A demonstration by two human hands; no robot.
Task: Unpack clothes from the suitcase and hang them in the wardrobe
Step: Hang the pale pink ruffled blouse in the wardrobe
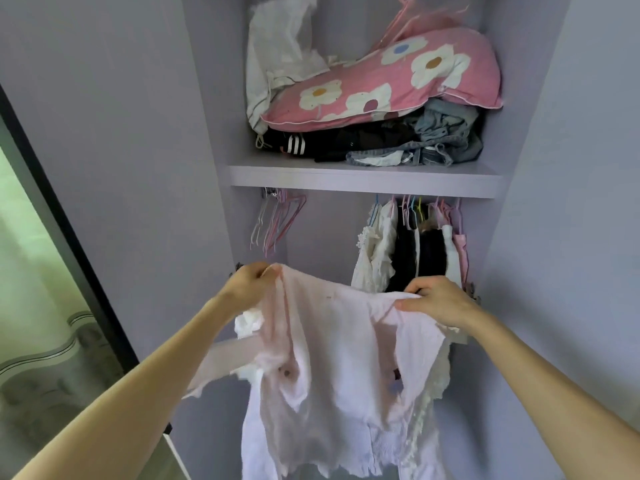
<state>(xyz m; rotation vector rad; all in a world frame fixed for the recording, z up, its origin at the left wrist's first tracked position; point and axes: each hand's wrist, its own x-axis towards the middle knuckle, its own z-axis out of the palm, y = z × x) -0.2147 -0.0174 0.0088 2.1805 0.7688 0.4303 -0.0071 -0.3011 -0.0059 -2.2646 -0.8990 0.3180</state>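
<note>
In the head view, the left hand (247, 282) pinches one top corner of a pale pink knit top (329, 368) and the right hand (438, 301) grips the other, fingers curled over the fabric, spreading it in front of the open lilac wardrobe (363, 178). Empty pink hangers (277, 221) hang at the rail's left; hung clothes (412, 247) crowd its right. A flowered pink pillow (384, 84) lies on folded garments on the shelf above.

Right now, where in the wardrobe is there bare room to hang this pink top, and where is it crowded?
Free: the gap under the shelf between the empty hangers at left and the hung clothes at right. Crowded: the right end, packed with garments, and the shelf top, filled by a flowered pillow over piled clothes.
</note>
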